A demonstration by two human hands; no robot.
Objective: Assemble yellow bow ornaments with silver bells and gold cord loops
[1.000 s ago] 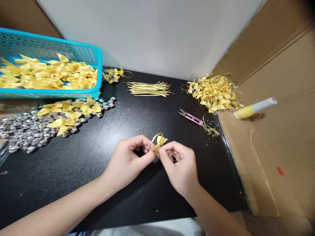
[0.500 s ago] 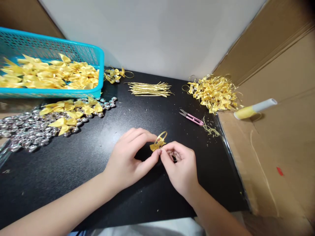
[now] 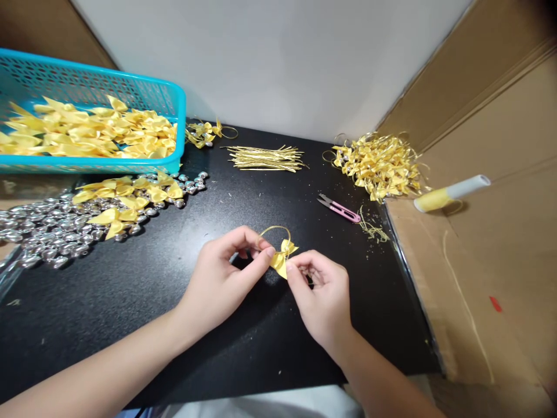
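Between my hands, just above the black table, is a yellow ribbon bow [image 3: 279, 264] with a loop of gold cord [image 3: 277, 227] arching up from it. My left hand [image 3: 232, 264] pinches the cord at the bow's left side with thumb and forefinger. On the other side, my right hand [image 3: 319, 290] grips the bow's lower right part between thumb and forefinger, its other fingers curled in. Whatever lies inside the curled right fingers cannot be made out clearly.
A turquoise basket [image 3: 180, 125] of yellow bows stands at left, with silver heart-shaped beads [image 3: 56, 235] before it. Cut gold cords [image 3: 265, 158] lie at the back. Pink thread snips [image 3: 342, 210], cord scraps [image 3: 372, 226] and a pile of corded bows [image 3: 383, 165] are at right, near a ribbon roll [image 3: 450, 193].
The bow has turned, so its face and a wider cord loop now show. My left fingers have shifted slightly left, away from the right fingertips. My right hand has barely moved.
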